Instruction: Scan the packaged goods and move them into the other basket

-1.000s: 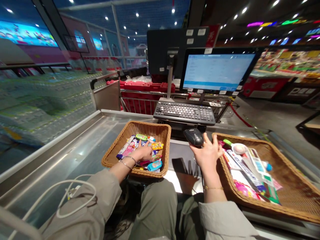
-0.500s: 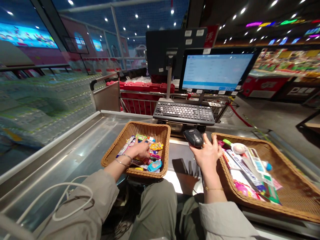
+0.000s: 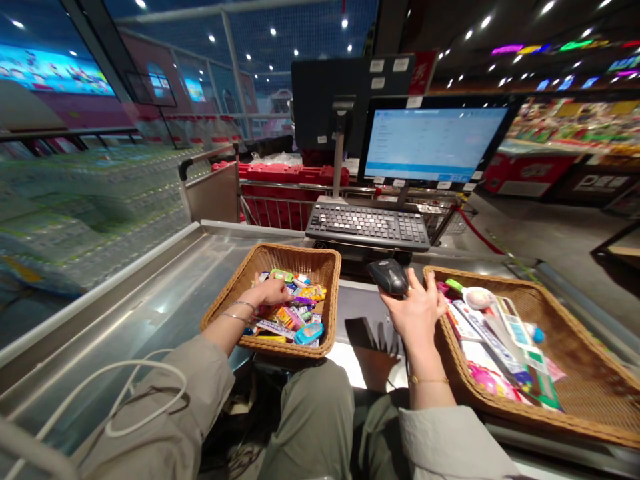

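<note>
My left hand (image 3: 267,293) reaches into the left wicker basket (image 3: 227,303), its fingers curled down among several small colourful packets (image 3: 295,313); what it grips is hidden under the hand. My right hand (image 3: 417,307) is held up between the two baskets, wrapped around a dark handheld barcode scanner (image 3: 389,275). The right wicker basket (image 3: 575,333) sits beside that hand and holds toothbrush packs and other flat packaged goods (image 3: 495,340).
A black keyboard (image 3: 369,225) and a lit till screen (image 3: 433,143) stand behind the baskets on the steel checkout counter (image 3: 150,293). A white cable (image 3: 135,393) lies over my left sleeve. Red shopping carts (image 3: 290,193) stand beyond the counter.
My left hand has slid leftward and farther back inside the left basket, uncovering more packets at the front. My right hand with the scanner has stayed where it was.
</note>
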`<action>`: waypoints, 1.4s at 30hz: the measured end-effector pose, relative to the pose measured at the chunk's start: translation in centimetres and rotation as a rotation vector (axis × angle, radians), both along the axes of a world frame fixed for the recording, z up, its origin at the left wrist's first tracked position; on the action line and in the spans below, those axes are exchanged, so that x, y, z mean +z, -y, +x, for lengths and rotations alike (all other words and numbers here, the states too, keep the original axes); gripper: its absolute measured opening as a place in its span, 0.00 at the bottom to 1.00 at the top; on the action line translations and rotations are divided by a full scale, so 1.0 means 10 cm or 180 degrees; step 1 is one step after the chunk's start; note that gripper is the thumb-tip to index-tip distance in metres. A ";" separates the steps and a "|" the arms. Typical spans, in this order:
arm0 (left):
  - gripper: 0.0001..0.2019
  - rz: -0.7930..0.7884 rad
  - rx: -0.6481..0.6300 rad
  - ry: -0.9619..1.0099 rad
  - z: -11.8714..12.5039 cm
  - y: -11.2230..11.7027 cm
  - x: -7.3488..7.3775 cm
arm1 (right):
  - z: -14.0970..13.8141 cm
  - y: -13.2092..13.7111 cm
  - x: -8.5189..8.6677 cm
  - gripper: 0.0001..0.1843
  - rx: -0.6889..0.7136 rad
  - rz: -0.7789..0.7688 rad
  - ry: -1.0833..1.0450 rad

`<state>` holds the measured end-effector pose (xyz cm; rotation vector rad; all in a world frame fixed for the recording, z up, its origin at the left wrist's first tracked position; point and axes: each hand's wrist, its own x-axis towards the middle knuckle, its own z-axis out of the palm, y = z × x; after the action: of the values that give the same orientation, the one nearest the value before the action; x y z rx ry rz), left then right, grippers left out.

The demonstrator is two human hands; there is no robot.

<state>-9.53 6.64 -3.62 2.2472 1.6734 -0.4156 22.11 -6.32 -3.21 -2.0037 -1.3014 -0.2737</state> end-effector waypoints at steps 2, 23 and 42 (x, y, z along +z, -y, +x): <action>0.15 0.0021 0.0091 0.0008 -0.02 0.01 -0.02 | 0.01 0.00 0.00 0.20 -0.0001 -0.0020 0.0003; 0.22 0.0789 0.0396 0.0067 -0.11 -0.11 -0.37 | 0.01 0.04 0.04 0.20 -0.0024 0.0011 0.0026; 0.21 0.1006 -0.0154 0.0063 0.02 -0.02 -0.20 | 0.04 0.04 0.05 0.18 -0.0053 0.0010 -0.0080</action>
<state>-9.34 6.88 -5.62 2.5069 1.7831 -0.1454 22.53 -6.77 -2.73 -2.0097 -1.2684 -0.2575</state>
